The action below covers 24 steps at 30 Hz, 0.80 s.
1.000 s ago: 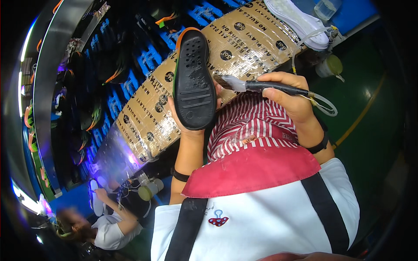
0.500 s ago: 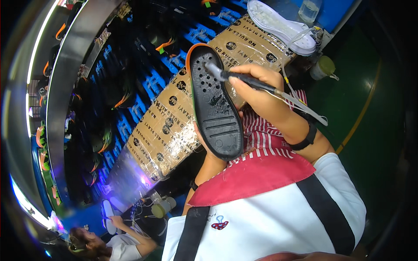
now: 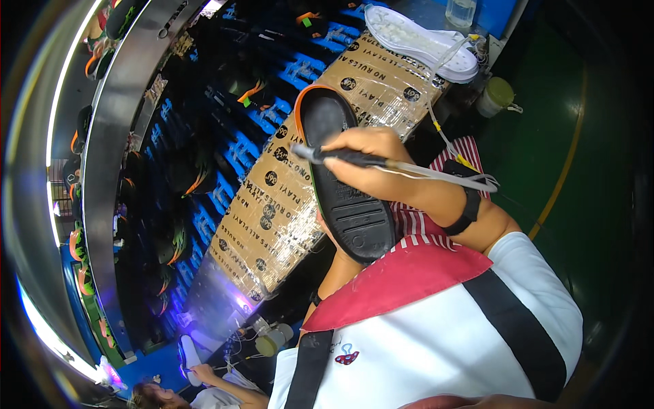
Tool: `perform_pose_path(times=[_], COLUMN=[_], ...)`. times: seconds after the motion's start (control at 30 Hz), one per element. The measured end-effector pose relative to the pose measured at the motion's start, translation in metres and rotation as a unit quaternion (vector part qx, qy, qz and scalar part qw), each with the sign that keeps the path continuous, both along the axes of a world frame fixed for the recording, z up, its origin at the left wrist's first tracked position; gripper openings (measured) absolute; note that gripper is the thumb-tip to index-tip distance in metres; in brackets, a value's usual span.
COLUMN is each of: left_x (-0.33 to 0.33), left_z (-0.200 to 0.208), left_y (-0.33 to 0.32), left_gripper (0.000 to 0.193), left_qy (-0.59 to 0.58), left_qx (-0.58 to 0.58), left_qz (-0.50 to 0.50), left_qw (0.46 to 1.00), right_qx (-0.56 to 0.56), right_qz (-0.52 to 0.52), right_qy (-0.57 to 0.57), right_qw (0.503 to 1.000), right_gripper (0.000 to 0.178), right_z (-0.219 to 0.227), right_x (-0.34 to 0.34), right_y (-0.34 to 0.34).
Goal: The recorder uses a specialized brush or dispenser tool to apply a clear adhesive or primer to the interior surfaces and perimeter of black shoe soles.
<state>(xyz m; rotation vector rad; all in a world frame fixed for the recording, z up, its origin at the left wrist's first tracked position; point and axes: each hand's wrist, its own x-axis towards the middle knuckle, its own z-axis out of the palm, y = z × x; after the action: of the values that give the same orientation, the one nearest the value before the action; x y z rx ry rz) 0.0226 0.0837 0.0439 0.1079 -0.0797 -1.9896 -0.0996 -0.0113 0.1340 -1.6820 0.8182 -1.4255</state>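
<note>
Black sole [image 3: 351, 208], long axis slanting, orange end upper left; right fingers [image 3: 364, 140] clamped on brush [image 3: 361, 159], left fingers [image 3: 321, 223] unclear

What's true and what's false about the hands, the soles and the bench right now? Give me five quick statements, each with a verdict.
1. The right hand grips a brush with a dark handle. True.
2. The left hand hangs free of everything. False: it supports the black shoe sole.
3. A white sole lies near a clear container at the upper right. True.
4. The brown sheet on the bench is unprinted. False: dark printing repeats across it.
5. The brush points away from the black shoe sole, toward the floor at the right. False: it reaches across the sole, its head toward the picture's left.
</note>
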Motion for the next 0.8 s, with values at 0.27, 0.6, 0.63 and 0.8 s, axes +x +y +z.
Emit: perform_pose_path(times=[0.27, 0.6, 0.63, 0.8], left_x=[-0.001, 0.001, 0.001, 0.001], left_z=[-0.002, -0.007, -0.007, -0.01], left_y=[0.001, 0.002, 0.001, -0.002], left_gripper=[0.098, 0.098, 0.098, 0.098], left_qy=[-0.013, -0.027, -0.027, -0.034], left_qx=[-0.001, -0.011, -0.011, -0.01], left_qz=[0.003, 0.024, 0.027, 0.038], left_qw=[1.0, 0.999, 0.999, 0.999], right_qx=[-0.108, -0.099, -0.092, -0.16], right_qz=[-0.14, -0.133, -0.131, -0.071], right_qy=[0.165, 0.075, 0.111, 0.224], right_qw=[0.97, 0.983, 0.981, 0.959], right_gripper=[0.017, 0.011, 0.012, 0.017], right_z=[0.0, 0.01, 0.011, 0.005], right_x=[0.001, -0.009, -0.013, -0.001], right_y=[-0.001, 0.0, -0.002, 0.007])
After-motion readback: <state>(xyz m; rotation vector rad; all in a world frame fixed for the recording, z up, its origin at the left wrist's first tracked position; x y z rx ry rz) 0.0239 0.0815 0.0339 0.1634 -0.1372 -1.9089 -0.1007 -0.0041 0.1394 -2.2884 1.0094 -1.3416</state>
